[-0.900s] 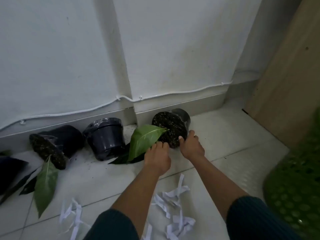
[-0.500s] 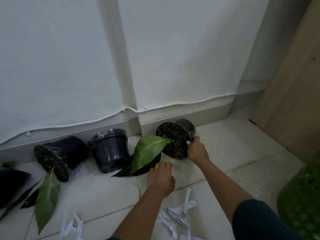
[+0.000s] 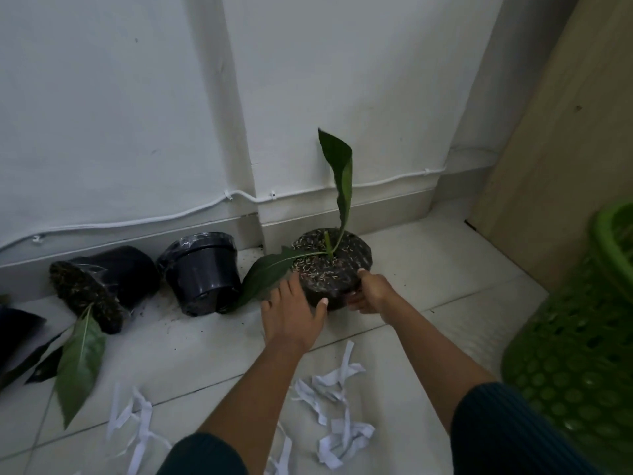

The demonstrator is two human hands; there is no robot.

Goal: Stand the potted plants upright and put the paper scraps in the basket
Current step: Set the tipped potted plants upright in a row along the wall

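A black potted plant (image 3: 330,265) now stands upright by the wall, one leaf pointing up and another drooping left. My left hand (image 3: 293,311) cups its near left side and my right hand (image 3: 371,293) grips its right rim. Left of it a black pot (image 3: 205,270) wrapped in plastic stands upside down. Farther left another potted plant (image 3: 99,286) lies on its side, soil facing me, its leaf (image 3: 77,363) flat on the floor. White paper scraps (image 3: 337,402) lie on the tiles below my arms, with more scraps (image 3: 135,423) to the left. The green basket (image 3: 582,341) is at the right edge.
A dark pot or leaf (image 3: 15,329) pokes in at the far left edge. A white cable (image 3: 137,222) runs along the wall above the skirting. A wooden panel (image 3: 561,149) stands at the right. Bits of soil are scattered on the floor tiles near the pots.
The right-hand potted plant was lying on its side; both hands have tipped it upright, and its leaf now points up. My left hand moved from the floor onto the pot.
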